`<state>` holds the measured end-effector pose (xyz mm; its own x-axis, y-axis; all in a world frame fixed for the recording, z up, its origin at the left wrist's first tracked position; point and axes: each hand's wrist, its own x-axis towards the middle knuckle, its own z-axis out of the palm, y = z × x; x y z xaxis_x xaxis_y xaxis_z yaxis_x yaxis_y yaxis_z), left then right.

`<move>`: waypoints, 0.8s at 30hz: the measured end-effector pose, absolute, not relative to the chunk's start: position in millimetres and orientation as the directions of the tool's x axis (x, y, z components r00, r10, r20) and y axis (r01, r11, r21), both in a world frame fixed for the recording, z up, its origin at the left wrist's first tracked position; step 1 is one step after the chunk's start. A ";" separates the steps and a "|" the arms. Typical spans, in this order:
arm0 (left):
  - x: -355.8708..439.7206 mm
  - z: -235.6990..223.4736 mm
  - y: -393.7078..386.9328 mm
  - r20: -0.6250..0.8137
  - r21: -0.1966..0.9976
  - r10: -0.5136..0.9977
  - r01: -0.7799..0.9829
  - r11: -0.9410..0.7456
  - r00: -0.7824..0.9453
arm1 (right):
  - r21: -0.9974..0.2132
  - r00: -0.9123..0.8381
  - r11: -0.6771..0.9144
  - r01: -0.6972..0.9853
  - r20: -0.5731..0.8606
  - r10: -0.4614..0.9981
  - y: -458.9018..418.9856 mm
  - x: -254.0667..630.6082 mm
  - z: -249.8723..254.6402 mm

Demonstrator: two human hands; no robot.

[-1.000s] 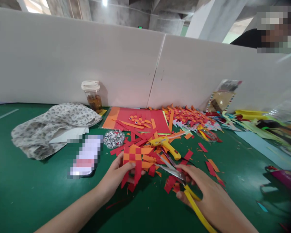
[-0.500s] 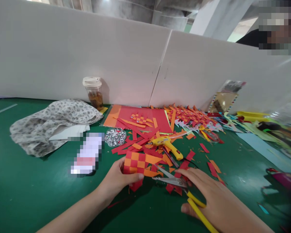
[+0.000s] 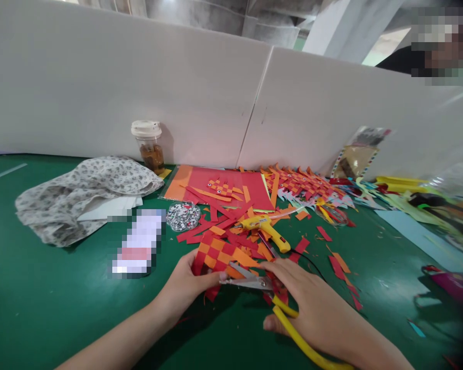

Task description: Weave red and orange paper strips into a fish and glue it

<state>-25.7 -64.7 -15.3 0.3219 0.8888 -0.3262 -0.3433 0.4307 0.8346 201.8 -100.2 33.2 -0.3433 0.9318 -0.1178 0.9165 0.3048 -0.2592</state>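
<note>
Pinched in my left hand [image 3: 191,280] is a woven paper piece [image 3: 212,252] in a red and orange checker, with loose orange strip ends pointing right. My right hand [image 3: 308,303] grips yellow-handled scissors [image 3: 262,283]. Their blades are parted and sit at the strip ends, close to my left thumb; whether an edge touches the paper I cannot tell. Just beyond, a yellow glue gun [image 3: 266,229] lies on red and orange paper scraps [image 3: 231,221]. Left of the scraps is a clear round container of googly eyes [image 3: 183,217].
On the green table [image 3: 81,308] are a blurred-out phone [image 3: 141,241], a patterned cloth [image 3: 88,195] and a lidded drink cup [image 3: 148,146]. Finished woven paper fish [image 3: 301,182] are heaped at the back right. A white partition [image 3: 119,77] stands behind. Another person [image 3: 401,60] shows beyond it.
My right hand has moved left with the scissors, bringing the blades in over the strip ends. The woven piece has tilted a little in my left hand.
</note>
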 end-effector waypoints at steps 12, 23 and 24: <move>-24.2 -18.9 -64.9 -0.318 0.853 0.893 -0.314 0.416 0.319 | -0.248 -0.374 0.353 0.902 -0.042 0.926 -92.9 199.6 28.5; -23.3 -20.9 -66.4 -0.282 0.878 0.921 -0.315 0.361 0.269 | -0.213 -0.393 0.370 0.904 -0.079 0.916 -93.3 196.8 29.7; -23.1 -21.1 -66.8 -0.279 0.876 0.924 -0.324 0.356 0.262 | -0.213 -0.393 0.371 0.904 -0.074 0.916 -93.3 196.5 30.3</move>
<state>-23.1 -66.8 -21.1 0.2625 0.9239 -0.2786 -0.3243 0.3563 0.8763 196.5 -93.3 30.3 -0.3932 0.9164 -0.0741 0.9040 0.3707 -0.2129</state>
